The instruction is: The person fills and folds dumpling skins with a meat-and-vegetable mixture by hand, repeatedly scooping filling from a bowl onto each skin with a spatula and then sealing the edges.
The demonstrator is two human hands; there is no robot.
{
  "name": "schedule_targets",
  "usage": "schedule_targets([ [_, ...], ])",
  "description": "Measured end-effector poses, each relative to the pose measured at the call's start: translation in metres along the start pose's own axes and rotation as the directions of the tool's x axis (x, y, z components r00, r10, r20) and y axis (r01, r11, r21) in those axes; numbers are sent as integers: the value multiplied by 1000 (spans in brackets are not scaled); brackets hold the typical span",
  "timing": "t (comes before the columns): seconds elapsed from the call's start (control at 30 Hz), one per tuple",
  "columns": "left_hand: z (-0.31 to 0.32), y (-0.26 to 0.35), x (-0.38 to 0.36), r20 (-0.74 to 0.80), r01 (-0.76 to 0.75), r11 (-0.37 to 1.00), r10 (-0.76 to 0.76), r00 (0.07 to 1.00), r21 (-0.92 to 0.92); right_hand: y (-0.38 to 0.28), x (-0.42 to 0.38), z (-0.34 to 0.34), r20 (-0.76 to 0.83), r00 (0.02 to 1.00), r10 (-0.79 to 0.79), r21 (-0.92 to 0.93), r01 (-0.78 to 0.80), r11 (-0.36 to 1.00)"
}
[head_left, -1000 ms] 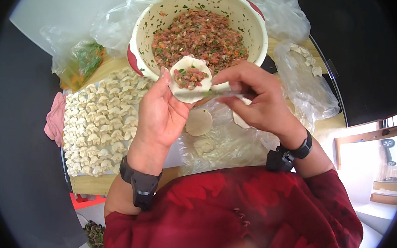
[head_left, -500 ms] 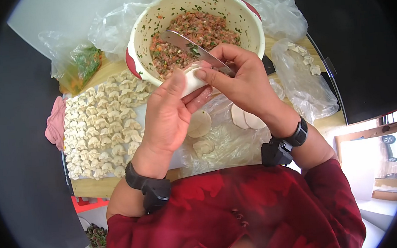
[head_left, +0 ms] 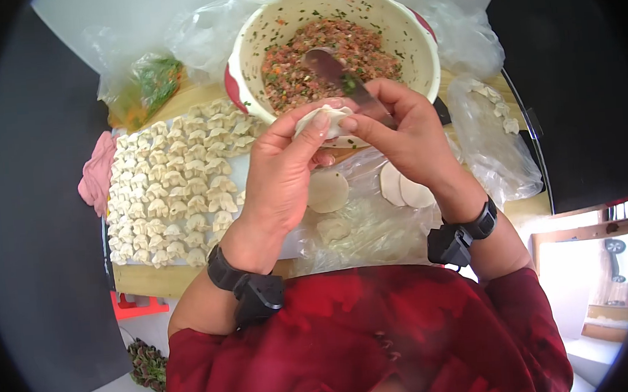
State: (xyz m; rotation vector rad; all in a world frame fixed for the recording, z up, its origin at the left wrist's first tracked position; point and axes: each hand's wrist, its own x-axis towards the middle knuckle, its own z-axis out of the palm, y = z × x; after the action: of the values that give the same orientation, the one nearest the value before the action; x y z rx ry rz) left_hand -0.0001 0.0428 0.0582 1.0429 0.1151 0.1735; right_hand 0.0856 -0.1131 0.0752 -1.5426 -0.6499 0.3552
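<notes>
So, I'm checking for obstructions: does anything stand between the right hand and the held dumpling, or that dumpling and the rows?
Nothing visible separates the right hand from the dumpling; its thumb touches it. Toward the dumpling rows, the left hand is in the way.

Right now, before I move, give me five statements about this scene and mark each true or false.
1. Both hands touch the same folded wrapper. True.
2. The left hand holds the flat blade. False: the flat blade is in the right hand.
3. The big bowl contains filling with green flecks. True.
4. The pink cloth lies inside the bowl. False: the pink cloth is beside the rows of dumplings.
5. Two flat round wrappers overlap near the right forearm. True.
</notes>
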Motion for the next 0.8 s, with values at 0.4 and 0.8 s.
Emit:
schedule_targets([
  [0.4, -10, -2, -15, 67, -153, 988, 151, 986, 15, 11, -10, 14, 2, 973, -233, -69, 232, 970],
  [0.8, -13, -5, -16, 57, -268, 951, 262, 963, 156, 13, -14, 11, -18, 963, -267, -142, 262, 955],
])
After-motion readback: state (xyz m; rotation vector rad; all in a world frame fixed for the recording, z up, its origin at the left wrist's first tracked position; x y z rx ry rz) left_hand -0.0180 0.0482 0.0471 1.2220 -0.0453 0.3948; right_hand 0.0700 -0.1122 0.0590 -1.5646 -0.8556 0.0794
